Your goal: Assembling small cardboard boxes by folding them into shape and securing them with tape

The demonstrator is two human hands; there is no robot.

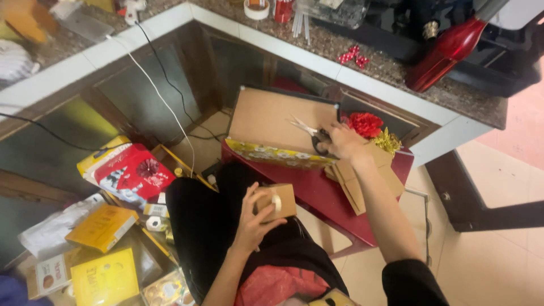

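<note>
A: Surface first. What's the work area?

B: Low dark-red table [317,195] on a pale tiled floor [487,238], tucked into the inside corner of a speckled granite counter [362,59] with a white front edge. Person sits at the table's near-left edge, legs in black.

A: Left hand?

B: Left hand [255,218] is over the lap, just off the table's near edge, fingers wrapped around a small brown cardboard box [277,201] that has a roll of tape [276,202] against its face.

A: Right hand?

B: Right hand [340,141] reaches to the far side of the table, fingers curled onto the black handles of the scissors [311,135]. Blades lie on a flat brown cardboard sheet [266,116] leaning at the table's far-left edge. Whether the fingers are through the loops, can't tell.

A: Other stuff on the table?

B: Floral wrapping strip [272,154] along the cardboard's lower edge, folded brown boxes [357,181] under the right wrist, red flower [365,123] and gold tinsel [388,141] at the far-right corner.

A: Room?

B: Counter top holds a red bottle [447,48], a small red bow [352,56] and a tape roll [256,8]. White cable [164,102] hangs down the cabinet fronts. Floor to the left: yellow packets [105,277], red printed box [133,173].
</note>
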